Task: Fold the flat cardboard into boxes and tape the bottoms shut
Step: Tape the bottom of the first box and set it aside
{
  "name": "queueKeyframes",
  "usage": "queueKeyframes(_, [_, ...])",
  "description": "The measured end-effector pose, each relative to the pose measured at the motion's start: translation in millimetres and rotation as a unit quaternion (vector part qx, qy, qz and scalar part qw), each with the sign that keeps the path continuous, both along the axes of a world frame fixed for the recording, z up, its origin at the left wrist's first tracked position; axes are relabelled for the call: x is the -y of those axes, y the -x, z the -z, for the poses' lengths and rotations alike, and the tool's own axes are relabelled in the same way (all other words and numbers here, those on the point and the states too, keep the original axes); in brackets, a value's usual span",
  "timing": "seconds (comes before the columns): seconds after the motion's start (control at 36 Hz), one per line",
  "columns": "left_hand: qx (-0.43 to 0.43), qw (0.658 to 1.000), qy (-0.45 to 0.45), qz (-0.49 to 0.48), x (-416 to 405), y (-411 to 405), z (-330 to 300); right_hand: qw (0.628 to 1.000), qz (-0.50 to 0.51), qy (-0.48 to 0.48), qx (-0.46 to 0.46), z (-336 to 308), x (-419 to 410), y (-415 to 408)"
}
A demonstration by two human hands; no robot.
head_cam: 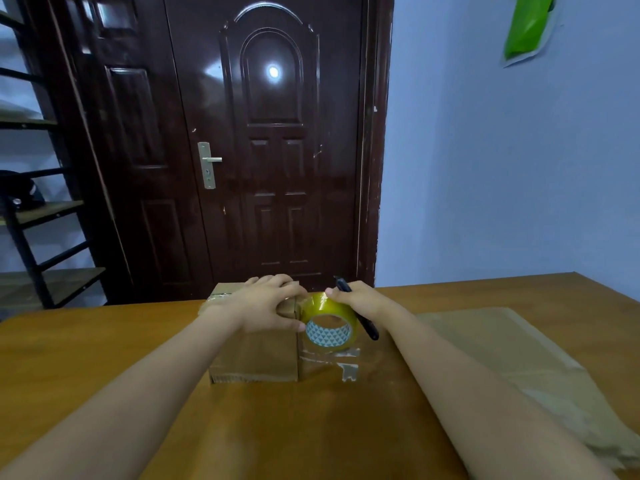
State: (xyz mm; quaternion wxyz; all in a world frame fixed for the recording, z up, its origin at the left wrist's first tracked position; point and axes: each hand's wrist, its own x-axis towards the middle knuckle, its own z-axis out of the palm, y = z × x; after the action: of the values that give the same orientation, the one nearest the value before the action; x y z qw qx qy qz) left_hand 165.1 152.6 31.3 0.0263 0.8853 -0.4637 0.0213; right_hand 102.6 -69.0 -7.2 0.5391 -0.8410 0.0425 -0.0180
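A brown cardboard box (pixel 256 358) stands on the wooden table (pixel 104 348) with its closed flaps facing up. My left hand (pixel 273 303) presses down on the flaps near the centre seam, fingers spread. A roll of clear yellowish tape (pixel 329 323) with a patterned core stands on the box's right half. My right hand (pixel 360 299) grips the roll from behind and also holds a black pen-like cutter (pixel 360 317) along it. A strip of clear tape (pixel 332 358) lies on the flap in front of the roll.
A stack of flat cardboard sheets (pixel 519 368) lies on the table to the right. Behind the table are a dark wooden door (pixel 270 150) and a blue wall. A black metal shelf rack (pixel 38 220) stands at the left.
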Motion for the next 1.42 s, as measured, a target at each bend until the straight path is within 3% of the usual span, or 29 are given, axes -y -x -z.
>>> queueKeyframes(0.39, [0.013, 1.000, 0.009, -0.001, 0, -6, 7, 0.989, -0.015, 0.143, 0.010, -13, -8, -11])
queueKeyframes(0.58, [0.004, 1.000, 0.023, 0.006, 0, -6, 9, 0.965, 0.021, 0.251, -0.069, -6, -18, -4])
queueKeyframes(0.69, [0.002, 1.000, 0.016, -0.002, -3, -6, 8, 0.973, 0.047, 0.220, -0.050, -1, -23, -1])
queueKeyframes(0.78, [-0.007, 1.000, 0.012, -0.009, -8, -7, 7, 0.977, 0.105, 0.183, 0.030, -7, -23, 4])
queueKeyframes(0.89, [0.003, 1.000, 0.004, -0.015, -8, -7, 8, 0.961, 0.145, 0.213, 0.100, -20, -20, 14])
queueKeyframes(1.0, [0.005, 1.000, -0.008, -0.027, -6, -5, 7, 0.977, 0.112, 0.181, 0.029, -33, -23, 23])
queueKeyframes(1.08, [0.010, 0.999, -0.010, -0.032, -5, -5, 7, 0.992, 0.083, 0.054, -0.084, -36, -27, 29])
queueKeyframes(1.14, [0.015, 0.999, -0.011, -0.034, -4, -4, 7, 0.992, 0.050, 0.024, -0.115, -35, -31, 32])
queueKeyframes(1.25, [0.023, 0.999, -0.007, -0.035, -3, -2, 6, 0.993, 0.013, 0.093, -0.073, -37, -43, 36])
queueKeyframes(1.42, [0.030, 0.999, -0.007, -0.035, -3, 0, 6, 0.995, 0.033, 0.088, -0.040, -32, -61, 26])
